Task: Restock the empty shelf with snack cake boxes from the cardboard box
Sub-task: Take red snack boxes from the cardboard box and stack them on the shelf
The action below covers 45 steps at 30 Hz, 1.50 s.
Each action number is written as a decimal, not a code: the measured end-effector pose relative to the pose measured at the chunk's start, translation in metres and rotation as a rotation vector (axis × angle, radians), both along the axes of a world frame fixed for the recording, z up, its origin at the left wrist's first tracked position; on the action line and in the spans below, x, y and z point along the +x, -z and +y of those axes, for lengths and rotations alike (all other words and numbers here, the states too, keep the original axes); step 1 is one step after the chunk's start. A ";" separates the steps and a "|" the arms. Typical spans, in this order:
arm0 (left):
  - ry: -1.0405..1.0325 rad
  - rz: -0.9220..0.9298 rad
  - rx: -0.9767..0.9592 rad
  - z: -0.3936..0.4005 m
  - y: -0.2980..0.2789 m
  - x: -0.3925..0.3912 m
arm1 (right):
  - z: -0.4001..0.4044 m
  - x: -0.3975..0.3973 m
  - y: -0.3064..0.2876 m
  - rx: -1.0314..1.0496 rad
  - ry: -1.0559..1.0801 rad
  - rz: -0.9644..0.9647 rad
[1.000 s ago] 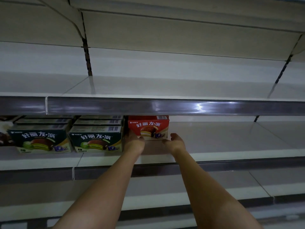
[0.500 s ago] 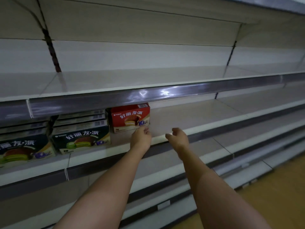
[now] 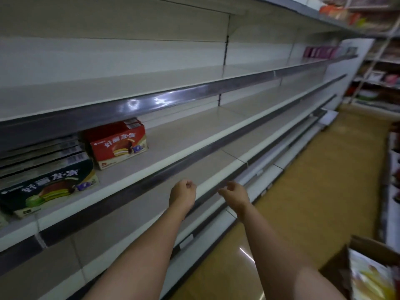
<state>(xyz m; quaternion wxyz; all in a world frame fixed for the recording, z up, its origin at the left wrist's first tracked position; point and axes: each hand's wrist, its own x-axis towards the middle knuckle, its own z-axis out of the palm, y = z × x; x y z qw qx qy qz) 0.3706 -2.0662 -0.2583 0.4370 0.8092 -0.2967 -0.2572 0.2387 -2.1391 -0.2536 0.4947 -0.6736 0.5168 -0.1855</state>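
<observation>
Long pale shelf [image 3: 194, 135] runs off to the right, and on it a red snack cake box [image 3: 118, 145] stands upright; just left of that box sits a dark green box [image 3: 49, 187], close beside it.

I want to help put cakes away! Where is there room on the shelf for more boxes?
Right of the red box, that shelf is bare all the way along. Left of it is crowded: the green boxes sit side by side.
</observation>
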 end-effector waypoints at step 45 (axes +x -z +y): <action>0.934 0.161 0.386 -0.150 0.140 -0.521 | -0.040 -0.538 0.122 0.335 1.038 0.015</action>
